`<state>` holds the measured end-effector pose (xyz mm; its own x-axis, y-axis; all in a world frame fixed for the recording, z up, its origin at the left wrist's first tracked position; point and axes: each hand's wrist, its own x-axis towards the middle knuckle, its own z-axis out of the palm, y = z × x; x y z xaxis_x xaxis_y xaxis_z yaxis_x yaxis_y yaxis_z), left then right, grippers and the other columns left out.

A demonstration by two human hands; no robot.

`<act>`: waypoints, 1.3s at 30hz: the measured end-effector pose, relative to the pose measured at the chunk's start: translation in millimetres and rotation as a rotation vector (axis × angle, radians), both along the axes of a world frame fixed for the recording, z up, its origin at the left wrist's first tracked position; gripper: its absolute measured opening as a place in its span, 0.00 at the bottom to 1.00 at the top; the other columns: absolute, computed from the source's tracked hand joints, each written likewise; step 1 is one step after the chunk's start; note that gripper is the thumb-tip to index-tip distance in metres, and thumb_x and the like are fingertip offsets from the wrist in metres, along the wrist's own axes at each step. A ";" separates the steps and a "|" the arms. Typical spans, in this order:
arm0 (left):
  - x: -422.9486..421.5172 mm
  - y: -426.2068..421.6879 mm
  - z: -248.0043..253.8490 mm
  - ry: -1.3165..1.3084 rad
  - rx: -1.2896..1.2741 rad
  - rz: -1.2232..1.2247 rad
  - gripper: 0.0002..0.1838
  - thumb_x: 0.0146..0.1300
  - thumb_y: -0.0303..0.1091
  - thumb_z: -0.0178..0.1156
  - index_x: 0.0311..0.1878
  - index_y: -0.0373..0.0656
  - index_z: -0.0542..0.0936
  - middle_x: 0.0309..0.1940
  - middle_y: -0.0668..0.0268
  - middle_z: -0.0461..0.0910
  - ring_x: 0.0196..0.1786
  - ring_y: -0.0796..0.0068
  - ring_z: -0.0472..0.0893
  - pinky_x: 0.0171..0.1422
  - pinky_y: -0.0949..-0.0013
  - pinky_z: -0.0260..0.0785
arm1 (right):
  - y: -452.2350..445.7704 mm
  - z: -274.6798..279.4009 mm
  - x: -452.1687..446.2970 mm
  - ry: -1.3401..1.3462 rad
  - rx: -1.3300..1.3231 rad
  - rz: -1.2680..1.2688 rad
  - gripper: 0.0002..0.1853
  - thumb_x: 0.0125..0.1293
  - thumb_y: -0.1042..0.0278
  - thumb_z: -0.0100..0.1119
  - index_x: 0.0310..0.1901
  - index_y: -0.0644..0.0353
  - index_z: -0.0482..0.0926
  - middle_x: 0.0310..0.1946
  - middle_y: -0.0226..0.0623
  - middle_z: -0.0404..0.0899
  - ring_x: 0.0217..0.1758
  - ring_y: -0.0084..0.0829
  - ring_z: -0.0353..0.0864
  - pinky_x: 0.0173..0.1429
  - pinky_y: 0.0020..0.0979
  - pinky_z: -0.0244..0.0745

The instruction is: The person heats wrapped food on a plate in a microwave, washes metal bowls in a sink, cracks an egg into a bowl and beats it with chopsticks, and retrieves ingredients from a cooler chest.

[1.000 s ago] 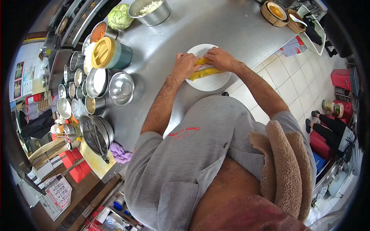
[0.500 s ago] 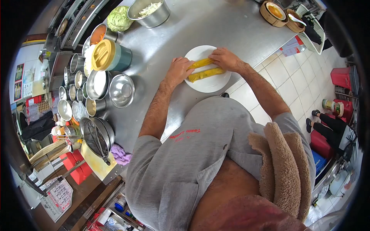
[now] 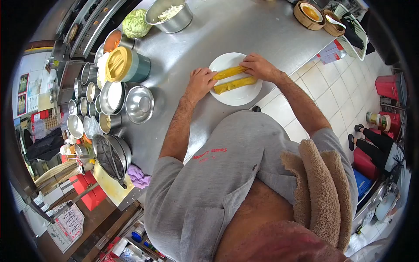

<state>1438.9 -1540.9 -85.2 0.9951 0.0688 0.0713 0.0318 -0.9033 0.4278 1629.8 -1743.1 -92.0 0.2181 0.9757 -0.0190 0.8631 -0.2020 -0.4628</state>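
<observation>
Two long yellow rolls lie side by side on a white plate on the steel table. My left hand is at the plate's left rim, its fingers closed on the left end of the farther yellow roll. At the other end of that roll, my right hand grips it with bent fingers. The nearer yellow roll rests on the plate below it, touched by neither hand.
Left on the steel table stand a yellow-lidded container, an upturned metal bowl and several pots. A cabbage and a metal pot sit farther back. Bamboo steamers stand back right. Someone's legs show at right.
My hands have moved apart toward the ends of the farther roll, uncovering its middle. That roll now looks longer and straighter on the plate.
</observation>
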 end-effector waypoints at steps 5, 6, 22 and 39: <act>19.0 -22.3 13.3 -0.147 -0.045 0.086 0.19 0.53 0.42 0.61 0.48 0.46 0.79 0.43 0.67 0.74 0.52 0.68 0.69 0.60 0.59 0.52 | 7.5 8.0 -5.3 -0.147 0.199 0.059 0.23 0.55 0.60 0.62 0.53 0.56 0.73 0.45 0.35 0.74 0.54 0.33 0.68 0.60 0.34 0.61; 24.5 -27.3 11.2 -0.147 -0.046 0.085 0.19 0.53 0.42 0.61 0.48 0.46 0.79 0.43 0.67 0.74 0.52 0.68 0.69 0.60 0.59 0.52 | 13.5 11.2 -9.2 -0.147 0.199 0.057 0.23 0.55 0.60 0.62 0.53 0.56 0.73 0.45 0.35 0.74 0.54 0.33 0.68 0.60 0.34 0.61; 9.3 -5.3 2.8 0.025 -0.029 0.057 0.17 0.50 0.39 0.63 0.44 0.47 0.81 0.39 0.67 0.76 0.50 0.69 0.71 0.60 0.59 0.49 | -5.4 -1.3 14.7 -0.030 0.042 0.071 0.18 0.56 0.68 0.62 0.50 0.58 0.76 0.48 0.34 0.74 0.54 0.31 0.67 0.63 0.31 0.61; -4.0 -5.6 4.5 -0.154 -0.371 0.183 0.20 0.49 0.34 0.64 0.48 0.45 0.79 0.37 0.62 0.76 0.40 0.65 0.73 0.47 0.64 0.65 | -35.5 -0.2 1.1 0.423 0.227 -0.492 0.16 0.53 0.70 0.62 0.46 0.58 0.78 0.45 0.38 0.75 0.48 0.32 0.74 0.52 0.33 0.72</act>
<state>1434.9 -1546.5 -80.7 0.9438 0.2920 0.1548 0.0876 -0.6728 0.7346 1630.9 -1778.6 -92.2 0.6560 0.7547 -0.0070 0.4314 -0.3826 -0.8170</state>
